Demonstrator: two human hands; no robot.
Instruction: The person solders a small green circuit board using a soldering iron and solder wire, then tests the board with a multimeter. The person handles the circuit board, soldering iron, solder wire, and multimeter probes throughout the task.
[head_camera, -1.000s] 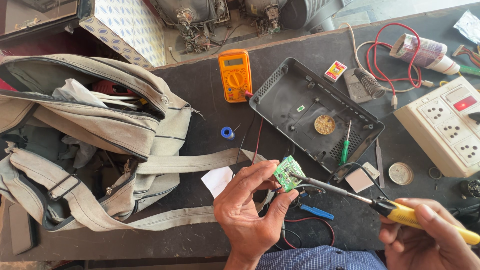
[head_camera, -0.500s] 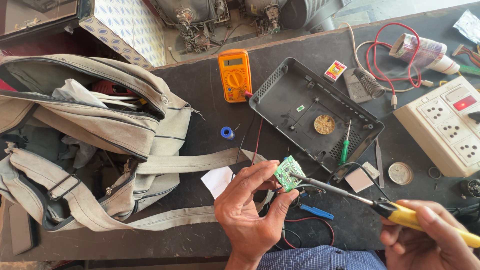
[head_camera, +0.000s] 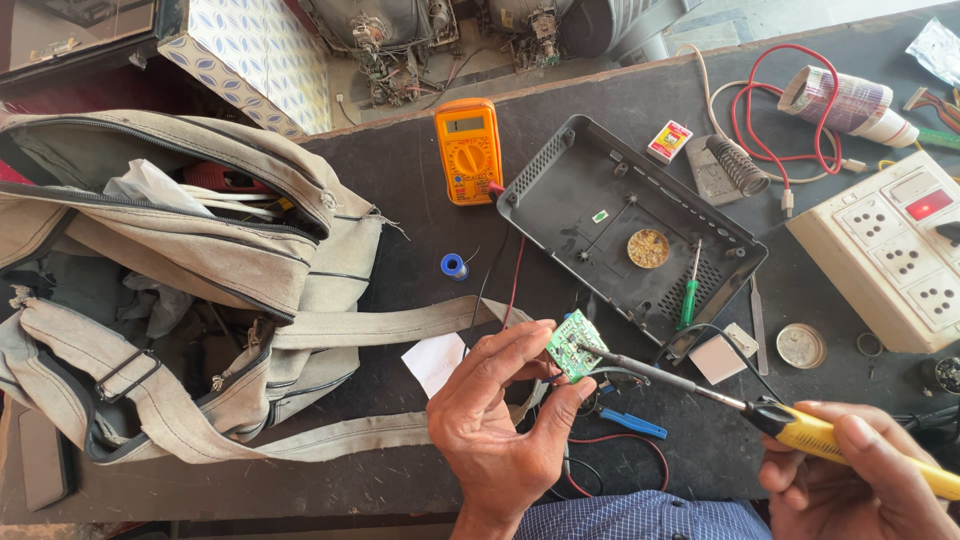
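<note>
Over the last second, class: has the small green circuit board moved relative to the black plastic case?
No. The green circuit board stays just below the black plastic case corner, pinched in the left hand.

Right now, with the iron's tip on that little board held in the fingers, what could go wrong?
1. The left hand pinches the small green circuit board right beside the tip of the yellow-handled soldering iron, so the fingers could get burned.
2. Red and black wires lie under both hands and could snag.
3. The board is held in the air, unsupported, so it may shift.
</note>
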